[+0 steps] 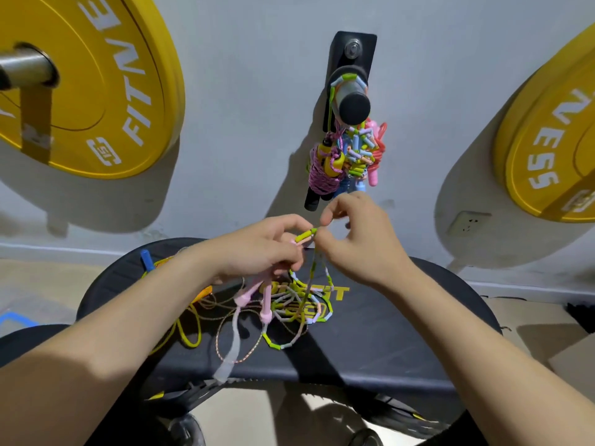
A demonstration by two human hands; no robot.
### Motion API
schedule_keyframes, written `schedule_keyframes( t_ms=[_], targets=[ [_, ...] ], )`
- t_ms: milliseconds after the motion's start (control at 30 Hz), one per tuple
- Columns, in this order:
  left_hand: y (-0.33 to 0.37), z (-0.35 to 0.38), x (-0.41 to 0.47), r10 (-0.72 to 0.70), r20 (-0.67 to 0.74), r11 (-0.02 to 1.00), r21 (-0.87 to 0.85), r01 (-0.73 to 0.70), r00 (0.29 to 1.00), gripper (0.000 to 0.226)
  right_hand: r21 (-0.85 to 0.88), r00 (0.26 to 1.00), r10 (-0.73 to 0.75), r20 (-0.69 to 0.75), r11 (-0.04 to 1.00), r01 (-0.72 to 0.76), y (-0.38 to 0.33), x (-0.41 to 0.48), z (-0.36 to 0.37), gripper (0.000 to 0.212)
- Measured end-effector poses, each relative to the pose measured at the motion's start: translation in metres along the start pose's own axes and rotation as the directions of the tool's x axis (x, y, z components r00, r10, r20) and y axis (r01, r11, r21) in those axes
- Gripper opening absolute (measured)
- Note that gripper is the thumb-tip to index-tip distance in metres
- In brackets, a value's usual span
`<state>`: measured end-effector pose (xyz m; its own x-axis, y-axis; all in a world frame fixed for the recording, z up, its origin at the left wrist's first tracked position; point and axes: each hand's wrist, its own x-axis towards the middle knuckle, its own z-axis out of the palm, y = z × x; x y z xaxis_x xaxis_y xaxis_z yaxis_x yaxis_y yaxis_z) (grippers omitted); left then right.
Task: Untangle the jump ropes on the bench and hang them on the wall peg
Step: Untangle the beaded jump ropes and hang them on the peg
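both hands are raised close together above the desk (386, 342), working on one beaded rope (306, 235). left hand (257, 246) has its fingers curled and pinches the rope at a green bead; right hand (360, 243) pinches the same rope just beside it, thumb and forefinger closed on the strand. from that pinch the beads drop in two lines to a loose heap of green, white and lilac segments lying on the black desk over its yellow lettering. two pink handles (266, 300) hang below the left hand, their upper ends hidden under its curled fingers, so whether it grips them or they just dangle i cannot tell. further left on the desk lies a yellow rope (186, 329) in open loops, with a blue handle (146, 257) near the far edge. a thin speckled cord (238, 336) loops between the yellow rope and the beaded heap, crossing both.

on the wall (241, 59) behind, the wall peg (352, 101) sticks out toward the camera. a beaded strand lies over it, and a bundle of hung ropes (347, 152) dangles beneath, purple, yellow, pastel beaded and red-pink together. yellow weight plates (80, 85) are mounted on either side, and a wall socket (468, 222) sits low on the right.
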<state>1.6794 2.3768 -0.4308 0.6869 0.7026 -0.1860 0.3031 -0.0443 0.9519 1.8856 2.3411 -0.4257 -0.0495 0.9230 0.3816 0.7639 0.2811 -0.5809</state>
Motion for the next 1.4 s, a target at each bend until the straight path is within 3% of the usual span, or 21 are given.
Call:
schedule_keyframes(
  t_ms=[133, 200, 267, 433, 533, 667, 767, 833, 967, 1100, 1233, 1333, 1400],
  targets=[
    [0.012, -0.014, 0.000, -0.004, -0.057, 0.975, 0.221, 0.016, 0.998, 0.029, 0.425, 0.934, 0.201, 0.297, 0.848, -0.317, -0.005, 0.013, 0.003, 0.035],
    [0.013, -0.019, 0.001, 0.001, -0.092, 0.975, 0.220, 0.020, 0.996, 0.030, 0.413, 0.872, 0.171, 0.459, 0.828, -0.380, -0.005, 0.016, 0.007, 0.044],
    [0.011, -0.024, 0.002, 0.016, -0.113, 0.975, 0.223, 0.010, 0.993, 0.025, 0.332, 0.843, 0.104, 0.529, 0.888, -0.318, -0.004, 0.019, 0.009, 0.050],
    [0.004, -0.030, 0.009, 0.055, -0.185, 0.941, 0.339, 0.011, 0.981, 0.021, 0.354, 0.925, 0.045, 0.377, 0.916, -0.189, -0.002, 0.031, -0.006, 0.020],
    [0.000, -0.031, 0.013, 0.078, -0.169, 0.871, 0.491, 0.015, 0.983, 0.015, 0.527, 0.945, 0.104, 0.309, 0.809, -0.261, 0.000, 0.034, -0.010, 0.012],
    [-0.005, -0.031, 0.016, 0.082, -0.187, 0.854, 0.519, 0.028, 0.979, 0.013, 0.634, 0.932, 0.211, 0.295, 0.686, -0.357, 0.001, 0.038, -0.016, 0.009],
    [-0.008, -0.029, 0.018, 0.158, -0.198, 0.789, 0.614, -0.003, 0.967, 0.011, 0.553, 0.895, 0.247, 0.370, 0.716, -0.426, 0.006, 0.037, -0.017, 0.007],
    [-0.009, -0.029, 0.017, 0.189, -0.181, 0.698, 0.716, -0.003, 0.965, 0.008, 0.487, 0.862, 0.222, 0.455, 0.749, -0.449, 0.009, 0.035, -0.016, 0.018],
    [-0.009, -0.025, 0.016, 0.208, -0.111, 0.533, 0.846, -0.018, 0.972, 0.003, 0.282, 0.899, 0.129, 0.418, 0.922, -0.264, 0.010, 0.030, -0.010, 0.038],
    [-0.014, -0.022, 0.020, 0.278, -0.144, 0.423, 0.906, 0.013, 0.950, 0.009, 0.274, 0.921, 0.107, 0.375, 0.936, -0.220, 0.014, 0.030, -0.010, 0.029],
    [-0.011, -0.036, 0.021, 0.198, -0.212, 0.677, 0.736, 0.023, 0.957, 0.029, 0.265, 0.954, 0.097, 0.284, 0.948, -0.175, 0.022, 0.033, -0.013, 0.019],
    [-0.013, -0.034, 0.019, 0.126, -0.123, 0.882, 0.467, -0.054, 0.984, 0.016, 0.286, 0.958, 0.142, 0.249, 0.934, -0.213, 0.030, 0.034, -0.014, 0.017],
    [-0.013, -0.031, 0.018, 0.077, -0.073, 0.945, 0.322, -0.050, 0.994, 0.015, 0.353, 0.952, 0.195, 0.235, 0.896, -0.270, 0.034, 0.037, -0.015, 0.019]
  ],
)
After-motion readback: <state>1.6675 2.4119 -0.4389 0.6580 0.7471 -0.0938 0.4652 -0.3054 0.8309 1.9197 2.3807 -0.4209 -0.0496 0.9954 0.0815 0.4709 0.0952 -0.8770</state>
